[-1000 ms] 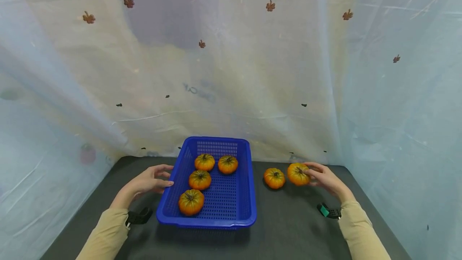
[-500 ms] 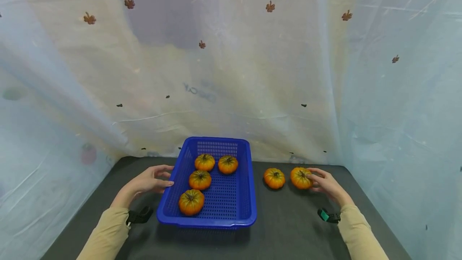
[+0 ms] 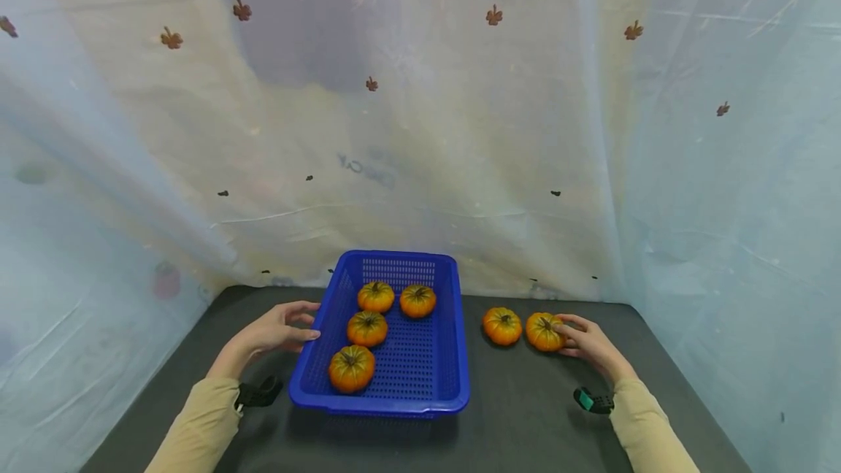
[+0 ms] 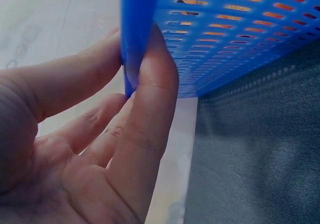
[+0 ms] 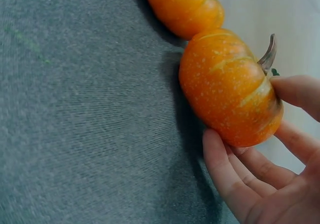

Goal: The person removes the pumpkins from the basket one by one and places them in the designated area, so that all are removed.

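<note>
Basket [image 3: 381,405] sits on the worktop [image 3: 512,414], four pumpkins [image 3: 351,368] inside. The left hand [image 3: 272,331] pinches its left rim, thumb and fingers partly closed on either side, presumably to steady it. The right hand [image 3: 588,341] curves loosely round the outer pumpkin [image 3: 542,331], which appears to rest right of the basket, just beside the inner pumpkin [image 3: 502,326]; fingers spread about its side likely check rolling.

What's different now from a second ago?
The right hand has brought its pumpkin lower in the head view, still beside the other loose pumpkin, without letting go. The left hand stays on the blue basket; the four pumpkins inside haven't moved there.
</note>
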`<state>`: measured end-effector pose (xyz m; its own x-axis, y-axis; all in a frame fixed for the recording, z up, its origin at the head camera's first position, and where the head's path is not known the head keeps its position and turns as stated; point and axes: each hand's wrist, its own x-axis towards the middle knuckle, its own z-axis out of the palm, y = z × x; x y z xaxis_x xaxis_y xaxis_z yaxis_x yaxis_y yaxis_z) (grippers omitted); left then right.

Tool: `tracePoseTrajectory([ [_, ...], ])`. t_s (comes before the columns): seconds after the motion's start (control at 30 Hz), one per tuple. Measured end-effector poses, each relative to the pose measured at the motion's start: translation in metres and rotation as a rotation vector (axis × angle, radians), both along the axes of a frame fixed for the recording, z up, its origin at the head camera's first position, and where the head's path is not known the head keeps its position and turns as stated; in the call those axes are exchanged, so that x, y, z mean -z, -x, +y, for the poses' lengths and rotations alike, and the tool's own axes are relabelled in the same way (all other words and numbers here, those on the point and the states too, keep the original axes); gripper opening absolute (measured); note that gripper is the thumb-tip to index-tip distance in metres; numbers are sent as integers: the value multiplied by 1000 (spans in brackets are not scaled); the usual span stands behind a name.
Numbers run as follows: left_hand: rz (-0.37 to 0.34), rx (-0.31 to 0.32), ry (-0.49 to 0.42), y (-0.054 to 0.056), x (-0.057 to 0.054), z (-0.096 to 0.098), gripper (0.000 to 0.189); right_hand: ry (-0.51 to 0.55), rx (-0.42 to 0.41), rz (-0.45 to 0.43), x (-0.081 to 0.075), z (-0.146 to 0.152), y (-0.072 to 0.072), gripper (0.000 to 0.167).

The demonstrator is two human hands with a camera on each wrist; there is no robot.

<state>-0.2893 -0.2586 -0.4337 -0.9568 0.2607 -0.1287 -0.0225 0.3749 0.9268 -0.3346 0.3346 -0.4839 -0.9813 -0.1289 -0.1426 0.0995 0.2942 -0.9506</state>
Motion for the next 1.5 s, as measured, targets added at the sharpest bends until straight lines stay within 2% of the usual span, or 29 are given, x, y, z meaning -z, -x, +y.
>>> tracePoseTrajectory([
  [0.67,-7,3,-5,1,-1,1,69,-15,-26,-1,0,-13,3,57],
  [0.9,-7,0,-6,2,-4,2,68,-2,-13,-3,-1,-15,5,56],
  [1.5,-17,7,-16,0,-2,1,68,-69,4,20,0,-11,6,56],
])
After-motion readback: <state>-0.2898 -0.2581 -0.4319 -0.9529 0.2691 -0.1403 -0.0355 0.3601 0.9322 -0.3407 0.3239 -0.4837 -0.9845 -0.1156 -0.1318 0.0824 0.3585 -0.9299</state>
